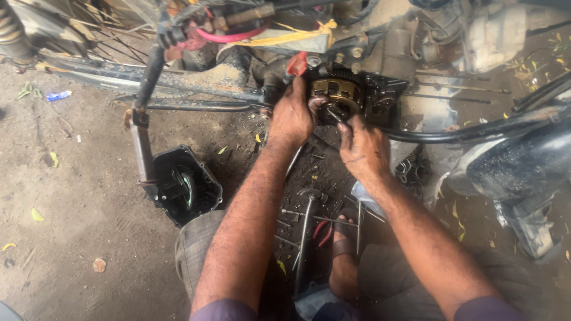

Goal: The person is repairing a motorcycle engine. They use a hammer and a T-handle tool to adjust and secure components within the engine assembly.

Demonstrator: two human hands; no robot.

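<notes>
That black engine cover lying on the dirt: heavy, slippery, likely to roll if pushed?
The black engine cover looks like rigid cast metal, so probably stiff and fairly heavy for its size. It lies open side up on a broad base, so it would likely slide, not roll. Its grimy look suggests oily, slippery edges.

The lower left of the round brass-coloured clutch assembly (340, 95) is covered by the left hand (291, 116); both elbows are cut off by the bottom edge.
</notes>
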